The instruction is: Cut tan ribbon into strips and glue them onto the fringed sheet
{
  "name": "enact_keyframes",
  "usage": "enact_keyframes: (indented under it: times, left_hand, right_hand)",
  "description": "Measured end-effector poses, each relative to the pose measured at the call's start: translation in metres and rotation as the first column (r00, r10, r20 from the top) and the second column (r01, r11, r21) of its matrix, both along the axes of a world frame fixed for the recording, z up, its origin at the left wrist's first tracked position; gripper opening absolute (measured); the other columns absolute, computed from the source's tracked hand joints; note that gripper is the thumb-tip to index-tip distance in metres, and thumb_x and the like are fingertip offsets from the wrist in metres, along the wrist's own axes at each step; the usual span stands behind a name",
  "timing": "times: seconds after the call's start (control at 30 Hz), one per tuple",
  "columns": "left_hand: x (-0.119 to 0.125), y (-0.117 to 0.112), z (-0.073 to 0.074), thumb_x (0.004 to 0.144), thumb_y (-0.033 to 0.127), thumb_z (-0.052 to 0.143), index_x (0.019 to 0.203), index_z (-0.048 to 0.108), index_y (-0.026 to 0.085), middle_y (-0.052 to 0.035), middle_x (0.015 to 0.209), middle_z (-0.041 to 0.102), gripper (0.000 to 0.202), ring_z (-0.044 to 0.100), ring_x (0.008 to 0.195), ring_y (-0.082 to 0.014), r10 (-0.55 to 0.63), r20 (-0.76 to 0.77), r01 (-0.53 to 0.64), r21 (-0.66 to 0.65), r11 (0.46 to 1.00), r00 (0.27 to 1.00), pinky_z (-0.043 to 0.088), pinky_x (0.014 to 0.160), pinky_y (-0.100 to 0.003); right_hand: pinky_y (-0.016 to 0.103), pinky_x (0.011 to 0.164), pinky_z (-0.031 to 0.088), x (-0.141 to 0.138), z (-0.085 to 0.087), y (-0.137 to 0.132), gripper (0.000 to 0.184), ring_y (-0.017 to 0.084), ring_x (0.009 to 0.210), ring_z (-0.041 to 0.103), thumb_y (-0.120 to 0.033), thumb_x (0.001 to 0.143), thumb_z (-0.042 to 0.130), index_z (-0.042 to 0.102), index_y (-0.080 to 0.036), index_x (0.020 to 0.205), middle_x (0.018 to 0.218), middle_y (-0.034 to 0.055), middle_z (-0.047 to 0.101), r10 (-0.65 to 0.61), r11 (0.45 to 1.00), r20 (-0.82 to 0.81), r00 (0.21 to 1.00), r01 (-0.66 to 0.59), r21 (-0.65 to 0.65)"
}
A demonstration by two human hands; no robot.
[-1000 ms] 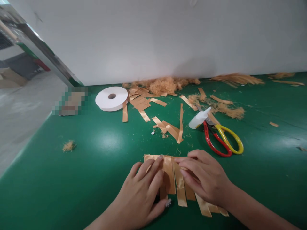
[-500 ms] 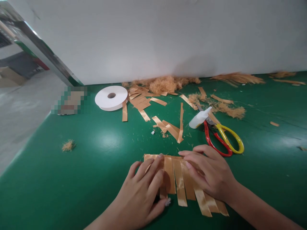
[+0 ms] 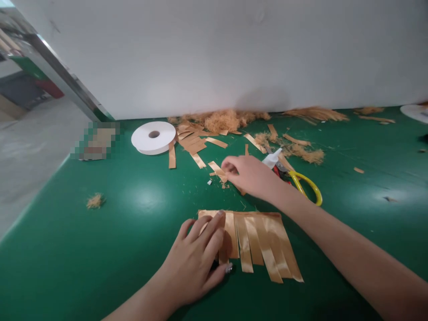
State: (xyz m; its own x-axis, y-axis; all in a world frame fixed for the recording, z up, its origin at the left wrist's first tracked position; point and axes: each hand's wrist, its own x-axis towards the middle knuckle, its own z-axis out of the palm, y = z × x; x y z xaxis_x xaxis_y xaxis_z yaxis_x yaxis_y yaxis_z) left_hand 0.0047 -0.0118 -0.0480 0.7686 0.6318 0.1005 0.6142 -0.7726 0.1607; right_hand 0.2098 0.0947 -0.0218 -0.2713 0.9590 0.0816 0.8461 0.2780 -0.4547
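A fringe of several gold ribbon strips [image 3: 264, 243], joined along their top edge, lies on the green table [image 3: 100, 249]. My left hand [image 3: 197, 261] rests flat on the fringe's left end, fingers spread and pressing it down. My right hand [image 3: 249, 176] has reached farther out to a small heap of loose gold ribbon strips [image 3: 216, 169]; its fingers curl in a pinch over one of them. Just beyond that hand lie a small white glue bottle [image 3: 272, 157] and red-and-yellow scissors [image 3: 306, 186], partly hidden by the hand.
A white tape roll [image 3: 154, 137] sits at the back left beside more cut ribbon strips [image 3: 192, 145]. Frayed gold fibre [image 3: 227, 119] is piled along the white wall. A small fibre tuft [image 3: 95, 201] lies near the table's left edge. A blurred-out object [image 3: 96, 140] sits far left.
My right hand left the fringe and moved forward to the loose strips near the glue bottle. The left hand stayed pressing the fringe, which now shows fully spread out.
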Motion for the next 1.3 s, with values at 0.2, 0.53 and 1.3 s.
enact_keyframes:
  times: [0.2,0.53,1.3]
  left_hand:
    - [-0.002,-0.003,0.001,0.089,0.046,0.04,0.115,0.052,0.014,-0.0114,0.141,0.039,0.043,0.041,0.118,-0.0291,0.005,0.0,-0.005,0.013,1.0,1.0,0.034,0.092,-0.045]
    - [-0.004,-0.006,-0.001,0.088,0.045,0.042,0.114,0.051,0.014,-0.0133,0.135,0.044,0.041,0.04,0.119,-0.0297,-0.003,0.021,0.002,0.041,0.999,1.0,0.034,0.093,-0.046]
    - [0.018,0.141,0.031,0.074,0.022,0.062,0.083,0.066,0.013,-0.0015,0.063,0.063,0.013,0.058,0.059,-0.0142,0.438,0.44,-0.258,-0.41,0.875,0.784,0.046,0.06,-0.026]
  right_hand:
    - [0.028,0.043,0.033,-0.03,-0.009,0.069,0.012,0.014,0.044,0.047,-0.014,0.057,0.068,0.058,-0.018,0.053,0.046,0.0029,0.051,0.04,0.982,0.133,0.99,-0.014,-0.189]
    - [0.029,0.059,0.041,-0.03,0.007,0.068,0.005,0.016,0.068,0.057,-0.02,0.071,0.057,0.058,-0.017,0.074,0.079,0.0069,0.064,0.002,1.0,-0.122,0.993,-0.002,-0.002]
    - [0.025,0.063,0.039,-0.023,0.02,0.016,0.015,0.013,0.066,0.058,-0.021,0.074,0.059,0.056,-0.02,0.089,0.073,-0.0006,0.064,0.046,0.953,-0.407,0.912,0.081,0.291]
